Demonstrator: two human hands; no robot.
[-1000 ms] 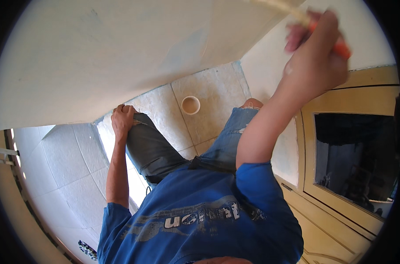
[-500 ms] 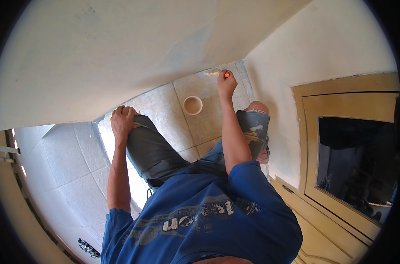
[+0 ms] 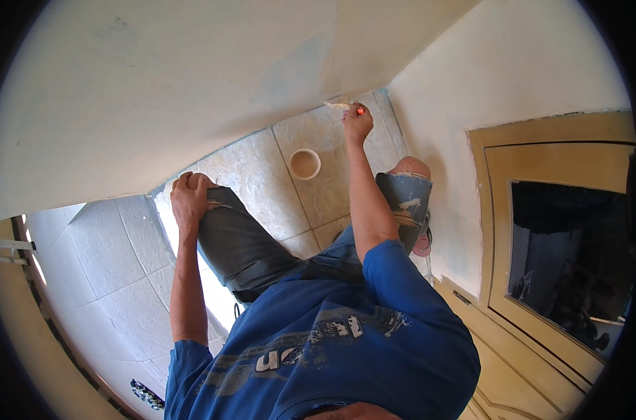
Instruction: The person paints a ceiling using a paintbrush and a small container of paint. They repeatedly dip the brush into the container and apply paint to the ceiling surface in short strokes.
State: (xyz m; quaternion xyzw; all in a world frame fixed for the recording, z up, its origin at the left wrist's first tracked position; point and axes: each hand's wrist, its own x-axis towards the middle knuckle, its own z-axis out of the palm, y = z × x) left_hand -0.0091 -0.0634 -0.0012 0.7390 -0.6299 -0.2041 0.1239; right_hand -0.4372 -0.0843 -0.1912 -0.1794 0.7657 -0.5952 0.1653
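Note:
My right hand (image 3: 358,124) reaches out to the far wall, closed around a paintbrush (image 3: 340,106). The brush's pale, paint-covered bristles point left along the foot of the wall, and a bit of its orange-red handle shows at the fist. Whether the bristles touch the wall I cannot tell. A round, light-coloured pot (image 3: 305,164) with beige paint stands on the floor tiles, left of my right forearm. My left hand (image 3: 189,199) lies over my left knee, holding nothing, its fingertips partly out of sight.
The painted wall (image 3: 192,91) runs along the far side and meets another wall (image 3: 521,70) at a corner on the right. A yellowish wooden frame with a dark pane (image 3: 570,245) is at the right. Pale floor tiles (image 3: 255,168) lie between my legs.
My right hand with the paintbrush has moved slightly up and left, and the bristles sit a little higher against the wall's foot. My left hand stays on the knee.

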